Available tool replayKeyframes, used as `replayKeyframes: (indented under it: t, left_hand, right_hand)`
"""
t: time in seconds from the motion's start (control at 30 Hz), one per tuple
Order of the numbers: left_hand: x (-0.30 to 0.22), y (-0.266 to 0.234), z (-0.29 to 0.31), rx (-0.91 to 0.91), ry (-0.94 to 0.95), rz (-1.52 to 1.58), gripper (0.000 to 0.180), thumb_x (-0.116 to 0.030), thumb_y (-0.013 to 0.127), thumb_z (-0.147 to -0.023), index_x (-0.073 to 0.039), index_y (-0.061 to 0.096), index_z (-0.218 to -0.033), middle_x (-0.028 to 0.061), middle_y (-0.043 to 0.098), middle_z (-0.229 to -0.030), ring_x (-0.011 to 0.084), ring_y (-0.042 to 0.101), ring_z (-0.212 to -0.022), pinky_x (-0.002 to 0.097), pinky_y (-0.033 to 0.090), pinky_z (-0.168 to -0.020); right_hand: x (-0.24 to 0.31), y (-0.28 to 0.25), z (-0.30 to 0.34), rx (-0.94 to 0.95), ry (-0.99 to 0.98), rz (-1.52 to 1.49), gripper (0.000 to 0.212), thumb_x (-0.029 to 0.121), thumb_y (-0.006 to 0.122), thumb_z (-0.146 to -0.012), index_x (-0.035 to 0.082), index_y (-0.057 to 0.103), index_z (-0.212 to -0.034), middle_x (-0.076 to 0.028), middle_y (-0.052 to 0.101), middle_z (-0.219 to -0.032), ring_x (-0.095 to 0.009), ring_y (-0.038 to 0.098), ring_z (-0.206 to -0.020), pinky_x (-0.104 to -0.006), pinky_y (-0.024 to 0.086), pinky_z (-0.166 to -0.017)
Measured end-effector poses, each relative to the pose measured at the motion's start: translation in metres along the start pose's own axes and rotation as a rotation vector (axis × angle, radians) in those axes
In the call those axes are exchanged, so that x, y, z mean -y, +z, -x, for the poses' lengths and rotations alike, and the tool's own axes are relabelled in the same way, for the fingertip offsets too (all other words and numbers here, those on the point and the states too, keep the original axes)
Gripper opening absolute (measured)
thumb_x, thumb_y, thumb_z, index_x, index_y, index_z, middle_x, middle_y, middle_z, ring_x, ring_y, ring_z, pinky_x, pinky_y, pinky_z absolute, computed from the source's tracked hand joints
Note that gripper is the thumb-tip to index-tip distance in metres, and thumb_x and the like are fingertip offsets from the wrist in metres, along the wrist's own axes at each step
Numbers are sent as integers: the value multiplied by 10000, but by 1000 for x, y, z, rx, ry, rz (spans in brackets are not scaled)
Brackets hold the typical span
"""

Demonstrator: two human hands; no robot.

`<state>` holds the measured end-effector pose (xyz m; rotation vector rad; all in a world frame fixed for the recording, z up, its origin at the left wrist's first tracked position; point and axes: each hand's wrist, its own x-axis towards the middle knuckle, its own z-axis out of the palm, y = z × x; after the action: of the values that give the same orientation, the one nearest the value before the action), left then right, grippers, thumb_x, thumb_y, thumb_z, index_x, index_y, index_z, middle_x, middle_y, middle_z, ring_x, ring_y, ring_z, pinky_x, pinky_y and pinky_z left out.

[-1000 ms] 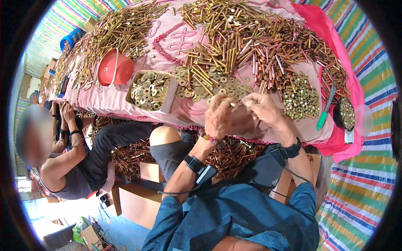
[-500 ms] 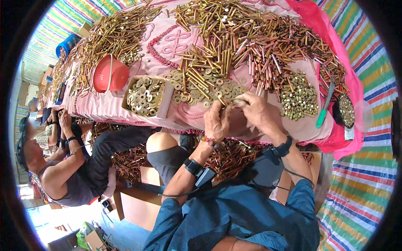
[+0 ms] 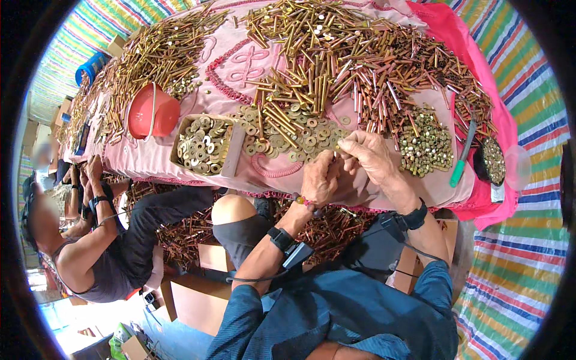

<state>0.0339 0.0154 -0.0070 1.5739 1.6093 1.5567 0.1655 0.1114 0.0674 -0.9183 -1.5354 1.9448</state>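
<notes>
Where the flat round washers (image 3: 309, 133) lie loose on the pink-cloth-covered table (image 3: 150, 161), their pile reaches almost to the two hands, which meet near the edge closest to the wearer. Taking that meeting point as the centre of the dial, most of the pile sits toward ten o'clock. The left hand (image 3: 319, 180) is curled with its tips turned up toward one o'clock; the right hand (image 3: 371, 157) comes across from four o'clock, palm down, its fingers (image 3: 353, 148) bent in to the left hand's tips. How tightly either hand's fingers are closed, and on what, cannot be told, since the hands cover the spot. A carton (image 3: 234, 150) filled with more washers stands at nine o'clock, and farther out, slightly above it, is a red bucket (image 3: 162, 114) with its handle raised. Long bolts (image 3: 327, 81) spread in a heap from eleven to two o'clock, some lying across the washers. Toward three o'clock come a patch of small nuts (image 3: 426, 144), then a green-handled tool (image 3: 459, 173), then a dark bowl (image 3: 479, 165) holding small metal pieces. Far off at eight o'clock, a co-worker (image 3: 99, 273) sits with forearms raised to the table.
</notes>
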Motion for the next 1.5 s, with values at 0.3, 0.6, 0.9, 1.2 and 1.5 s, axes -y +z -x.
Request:
replayKeyframes:
  t: [0.3,0.6,0.9,1.2,1.5]
  left_hand:
    - [1,-2,4,15,-109,58,93,-14,592,-884,-20,500,-870,173,568,-717,399,592,-637,456,446,-561]
    - [11,-7,5,19,45,-98,99,-70,613,-927,-32,579,-1012,113,638,-717,263,662,-594,365,513,-563]
    - [9,-3,7,-26,-15,67,478,-8,604,-909,-78,509,-1372,127,673,-828,258,696,-658,369,551,-616]
    - [1,-3,0,-41,10,-30,317,-118,583,-978,-77,599,-1292,138,648,-809,259,682,-686,385,522,-617]
    - [4,3,2,-14,-80,40,232,-150,576,-1017,-36,651,-1205,75,655,-774,148,625,-596,306,517,-565]
  right_hand:
    - [11,-2,-11,-161,-203,582,269,250,688,-937,-13,655,-981,-112,702,-804,-188,682,-665,-328,546,-576]
    - [5,-40,-93,-404,-534,1393,279,214,670,-894,30,513,-1033,-223,581,-1007,-418,627,-786,-558,464,-676]
    - [-10,-38,-124,-411,-424,1492,391,119,715,-831,21,467,-1117,-253,588,-1005,-443,636,-834,-549,491,-692]
    - [14,-32,-103,-454,-266,640,676,134,752,-812,-18,471,-1408,-94,682,-776,-164,646,-635,-332,534,-597]
    - [29,11,-18,-143,-475,245,513,58,667,-922,22,499,-1406,-51,643,-1007,-86,597,-809,-244,523,-674]
